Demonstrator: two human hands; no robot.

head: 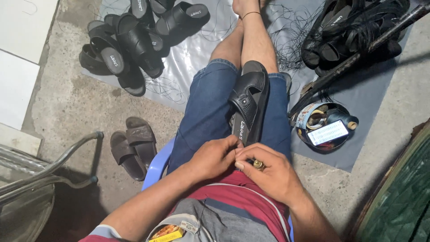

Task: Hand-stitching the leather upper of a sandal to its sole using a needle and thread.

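Note:
A black leather sandal point(249, 101) lies lengthwise on my lap, between my thighs in blue denim shorts. My left hand point(214, 157) pinches the near heel end of the sandal with its fingertips closed. My right hand point(268, 170) meets it there, fingers curled, with a small brass-coloured object point(258, 164) held against the thumb. Both hands touch each other at the sandal's heel. What passes between the fingertips is too small to tell.
A pile of black sandals point(134, 36) lies on a plastic sheet at the top left, another heap with loose black thread point(349, 31) at the top right. A round tin point(324, 127) holds a thread spool and a phone. Brown slippers point(134, 145) rest beside my blue stool point(159, 163). Metal chair frame point(49, 166) at left.

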